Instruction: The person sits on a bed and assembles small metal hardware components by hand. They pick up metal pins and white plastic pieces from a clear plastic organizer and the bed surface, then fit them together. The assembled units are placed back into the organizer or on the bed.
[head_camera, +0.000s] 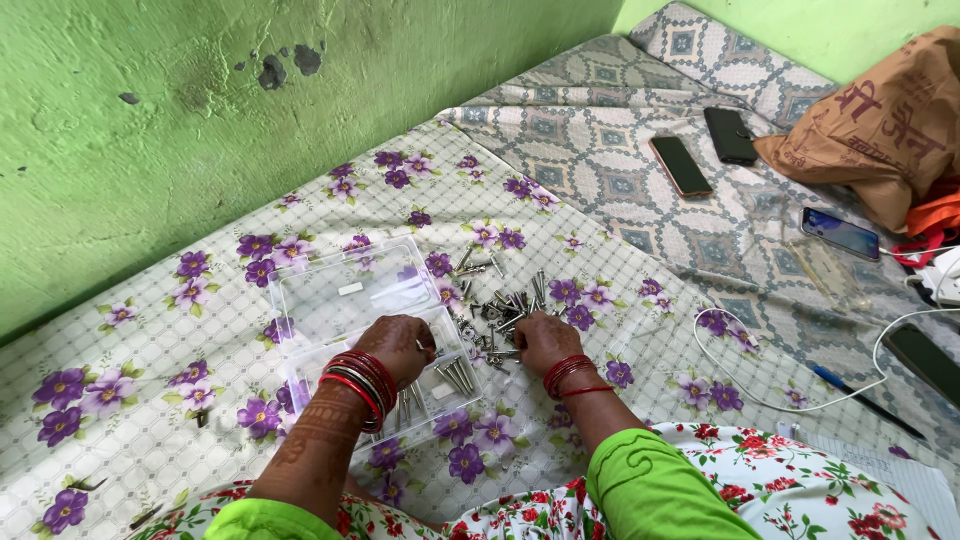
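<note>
Left hand (400, 345) curled over the near tray of a clear plastic box (375, 340), fingers bent together above a row of bolts (455, 377) already lying there; whether anything is pinched, cannot tell. Right hand (543, 340) knuckles-up at the near edge of a loose heap of screws and bolts (505, 305), fingers tucked under and hidden, grip likewise impossible to read. Red bangles on both wrists. Heap just right of the box, spread on a floral sheet (150, 400) printed with purple flowers.

Likely trouble: small fasteners rolling off across the soft, rumpled cloth and vanishing among the flower print; a nudge from a wrist or bangle tipping the light box, lid (345, 280) lying open on the far side, and scattering the sorted row. Pieces of different kinds landing in the wrong compartment, too, given how tangled the heap looks.

Farther right: a white cable (790, 400) looping near, a blue pen (835, 380), three phones (680, 165) on a grey patterned quilt, a brown bag (880, 130) at the far right. Green wall along the left. Nothing between hands and heap.
</note>
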